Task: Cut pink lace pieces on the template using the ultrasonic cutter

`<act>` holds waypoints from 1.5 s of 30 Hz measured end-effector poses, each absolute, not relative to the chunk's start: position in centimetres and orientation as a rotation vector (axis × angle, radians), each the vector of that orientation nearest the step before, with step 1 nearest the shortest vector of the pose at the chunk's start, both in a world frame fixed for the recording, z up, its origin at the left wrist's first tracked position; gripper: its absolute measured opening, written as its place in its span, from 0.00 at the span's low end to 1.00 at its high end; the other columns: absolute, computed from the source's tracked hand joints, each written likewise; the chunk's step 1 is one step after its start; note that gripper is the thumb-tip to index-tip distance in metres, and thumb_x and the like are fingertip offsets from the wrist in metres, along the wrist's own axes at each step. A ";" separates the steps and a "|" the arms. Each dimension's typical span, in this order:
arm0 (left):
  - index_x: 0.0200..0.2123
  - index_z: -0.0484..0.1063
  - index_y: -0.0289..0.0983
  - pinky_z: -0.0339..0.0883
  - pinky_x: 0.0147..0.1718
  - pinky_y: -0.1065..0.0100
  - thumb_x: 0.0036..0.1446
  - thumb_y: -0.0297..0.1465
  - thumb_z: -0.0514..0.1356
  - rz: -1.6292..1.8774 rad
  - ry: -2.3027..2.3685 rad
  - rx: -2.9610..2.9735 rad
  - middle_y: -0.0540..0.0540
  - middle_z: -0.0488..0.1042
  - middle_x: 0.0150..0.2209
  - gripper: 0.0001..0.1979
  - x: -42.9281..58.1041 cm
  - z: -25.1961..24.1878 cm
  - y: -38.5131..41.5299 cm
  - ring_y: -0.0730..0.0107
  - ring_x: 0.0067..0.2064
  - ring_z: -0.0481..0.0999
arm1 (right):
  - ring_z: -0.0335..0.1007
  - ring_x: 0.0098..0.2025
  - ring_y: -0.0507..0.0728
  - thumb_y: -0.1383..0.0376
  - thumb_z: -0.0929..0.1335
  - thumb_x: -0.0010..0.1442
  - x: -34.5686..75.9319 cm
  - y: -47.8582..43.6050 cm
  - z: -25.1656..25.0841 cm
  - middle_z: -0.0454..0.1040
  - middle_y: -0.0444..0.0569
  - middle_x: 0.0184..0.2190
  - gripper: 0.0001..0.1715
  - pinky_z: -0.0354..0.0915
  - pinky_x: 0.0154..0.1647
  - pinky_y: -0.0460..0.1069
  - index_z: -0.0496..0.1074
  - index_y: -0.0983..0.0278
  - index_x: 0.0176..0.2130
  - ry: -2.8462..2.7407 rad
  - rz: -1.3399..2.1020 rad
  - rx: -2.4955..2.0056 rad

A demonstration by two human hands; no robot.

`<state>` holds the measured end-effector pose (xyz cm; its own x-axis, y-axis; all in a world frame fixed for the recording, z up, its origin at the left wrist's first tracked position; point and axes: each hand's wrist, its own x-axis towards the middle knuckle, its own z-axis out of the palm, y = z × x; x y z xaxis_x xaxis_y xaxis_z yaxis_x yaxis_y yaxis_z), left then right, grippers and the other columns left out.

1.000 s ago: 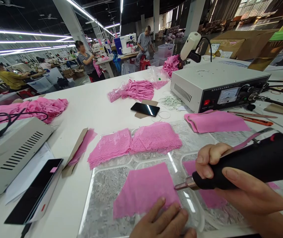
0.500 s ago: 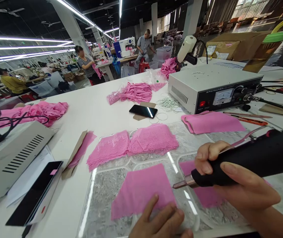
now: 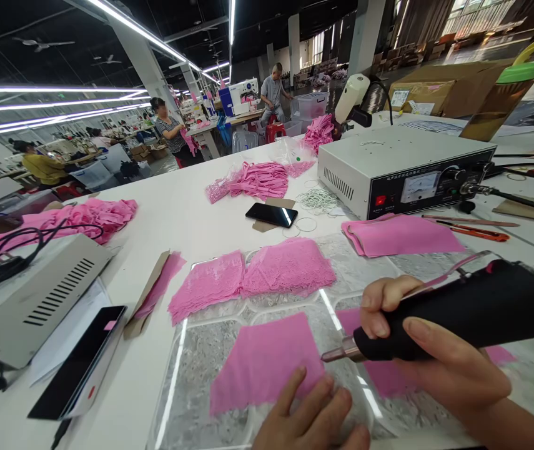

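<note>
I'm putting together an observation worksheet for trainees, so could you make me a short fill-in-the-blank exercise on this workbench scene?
1. The hand lying over the near edge of the flat pink piece is the person's ____ one.
2. The right hand grips a tool whose body is ____.
3. On the front of the grey box, the lit switch glows ____.
4. At the far right, the cup has a lid coloured ____.

Missing words: left; black; red; green.
</note>
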<state>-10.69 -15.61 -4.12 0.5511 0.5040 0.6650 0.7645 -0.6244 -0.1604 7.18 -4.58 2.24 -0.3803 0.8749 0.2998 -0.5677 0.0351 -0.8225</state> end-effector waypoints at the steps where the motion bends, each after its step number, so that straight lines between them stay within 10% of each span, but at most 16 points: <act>1: 0.40 0.78 0.47 0.48 0.66 0.54 0.63 0.33 0.61 -0.803 -1.030 -2.349 0.57 0.81 0.42 0.05 -10.7 -4.1 -15.6 0.75 0.48 0.79 | 0.64 0.29 0.54 0.60 0.71 0.60 7.1 -4.7 2.1 0.67 0.47 0.32 0.06 0.70 0.28 0.52 0.72 0.58 0.35 -1.135 1.624 -0.393; 45: 0.40 0.76 0.36 0.45 0.67 0.54 0.71 0.38 0.44 -0.880 -1.167 -2.179 0.44 0.80 0.43 0.22 -5.3 -5.7 -11.6 0.65 0.48 0.80 | 0.66 0.29 0.54 0.60 0.73 0.57 10.1 0.7 2.1 0.69 0.48 0.33 0.05 0.71 0.29 0.50 0.76 0.58 0.34 -1.218 1.437 -0.440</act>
<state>-5.26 -11.65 -5.72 0.4201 0.5241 0.7409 0.8562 -0.4995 -0.1321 10.14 0.70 2.08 -0.2852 0.8885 0.3595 -0.5002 0.1819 -0.8466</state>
